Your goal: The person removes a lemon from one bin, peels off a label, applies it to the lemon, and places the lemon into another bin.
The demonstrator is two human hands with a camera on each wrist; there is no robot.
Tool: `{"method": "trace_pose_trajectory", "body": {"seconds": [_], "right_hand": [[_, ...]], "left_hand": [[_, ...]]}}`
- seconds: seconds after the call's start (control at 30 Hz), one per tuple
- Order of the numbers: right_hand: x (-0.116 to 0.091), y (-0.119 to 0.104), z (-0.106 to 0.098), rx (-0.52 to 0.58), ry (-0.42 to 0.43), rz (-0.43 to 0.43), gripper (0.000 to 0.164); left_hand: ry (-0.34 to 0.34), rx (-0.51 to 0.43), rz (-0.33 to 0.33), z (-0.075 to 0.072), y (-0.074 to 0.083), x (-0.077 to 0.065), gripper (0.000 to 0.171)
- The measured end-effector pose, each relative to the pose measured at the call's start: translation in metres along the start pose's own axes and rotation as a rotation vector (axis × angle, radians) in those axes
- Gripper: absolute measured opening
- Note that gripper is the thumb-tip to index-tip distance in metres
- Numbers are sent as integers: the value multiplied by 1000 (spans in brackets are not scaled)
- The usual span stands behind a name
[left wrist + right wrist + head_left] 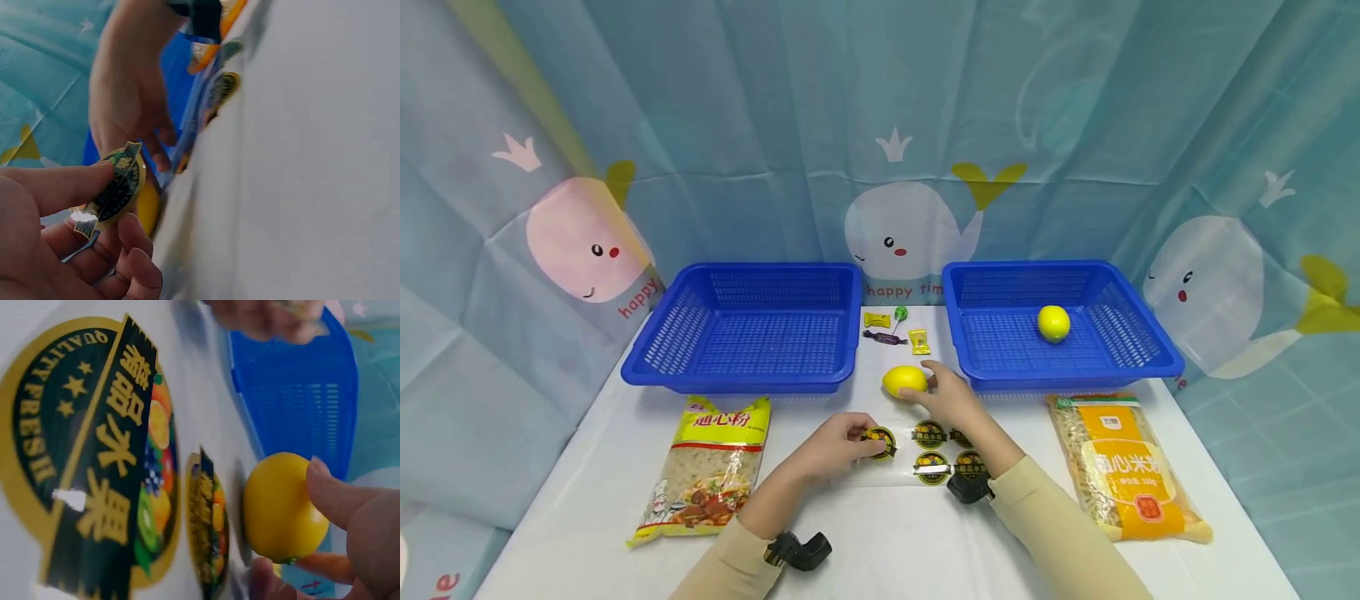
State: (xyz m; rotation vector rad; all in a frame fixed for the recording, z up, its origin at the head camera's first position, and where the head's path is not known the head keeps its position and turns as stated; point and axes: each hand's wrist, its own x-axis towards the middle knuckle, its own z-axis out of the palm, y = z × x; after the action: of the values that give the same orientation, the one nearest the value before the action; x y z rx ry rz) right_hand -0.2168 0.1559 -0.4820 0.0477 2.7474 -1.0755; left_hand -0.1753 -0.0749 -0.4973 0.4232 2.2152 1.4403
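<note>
Between thumb and fingers, my left hand (838, 442) pinches a round black-and-gold fruit sticker (122, 184), held near the left end of the sticker sheet (887, 475). A yellow lemon (904, 381) lies on the white table just behind the sheet. My right hand (951, 400) holds this lemon from its right side, the thumb across its near face and the fingers curled round it; part of the grip is hidden. More stickers (931, 467) of the same kind remain on the sheet, below the right wrist.
A blue basket (741, 385) stands at the back left. Another blue basket (1067, 382) at the back right holds a second lemon (1054, 323). Several wrapped candies (886, 337) lie between them. Pasta bags flank the hands, one at left (707, 471), one at right (1127, 471).
</note>
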Motion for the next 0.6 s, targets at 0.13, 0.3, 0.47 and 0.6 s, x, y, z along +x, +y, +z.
{"method": "trace_pose_trajectory", "body": {"seconds": [0.13, 0.3, 0.47, 0.6], "right_hand": [[5, 1, 4, 83, 19, -14, 67], [-4, 2, 3, 244, 12, -96, 61], [-20, 2, -3, 497, -148, -159, 62], [-28, 2, -6, 665, -268, -114, 65]], "left_hand": [[2, -108, 2, -5, 5, -1, 18], [-5, -132, 9, -6, 11, -3, 20], [-18, -165, 37, -6, 13, -2, 22], [-14, -198, 75, -7, 16, -2, 22]]}}
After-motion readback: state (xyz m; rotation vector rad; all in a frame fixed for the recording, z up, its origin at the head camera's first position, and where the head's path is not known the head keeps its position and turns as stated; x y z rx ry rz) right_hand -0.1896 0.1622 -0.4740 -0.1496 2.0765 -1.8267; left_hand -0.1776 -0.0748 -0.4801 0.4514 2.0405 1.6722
